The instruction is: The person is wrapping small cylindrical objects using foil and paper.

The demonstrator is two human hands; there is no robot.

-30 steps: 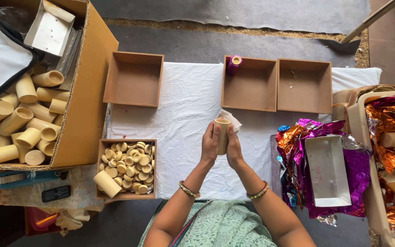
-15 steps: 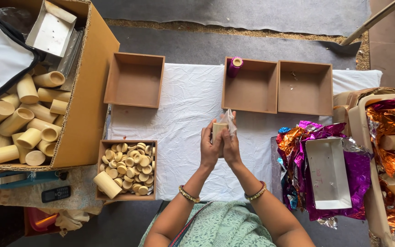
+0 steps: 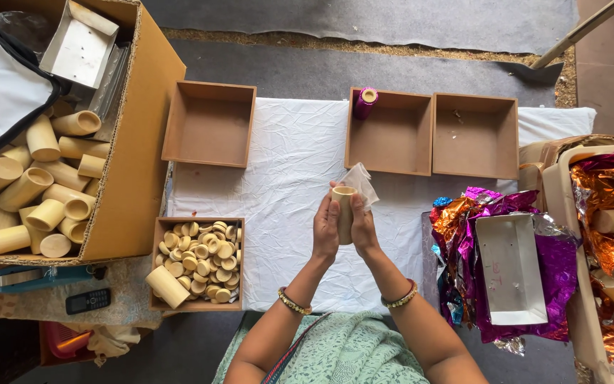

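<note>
A pale bamboo-coloured tube (image 3: 344,210) stands upright between my two palms above the white cloth (image 3: 286,185). My left hand (image 3: 325,229) presses its left side and my right hand (image 3: 363,225) its right side. A small piece of clear plastic wrap (image 3: 361,184) sticks out behind the tube by my right fingers. A purple-wrapped tube (image 3: 364,103) lies in the corner of the middle brown tray (image 3: 391,134).
An empty brown tray (image 3: 209,123) sits at far left, another (image 3: 475,135) at far right. A tray of round caps (image 3: 200,259) with a tube across it is near left. A big carton of tubes (image 3: 33,185) is left. Shiny foil sheets (image 3: 485,213) and a white box (image 3: 510,267) are right.
My hands have drawn slightly nearer to me with the tube kept between the palms, and the tube now stands more upright with its open top showing.
</note>
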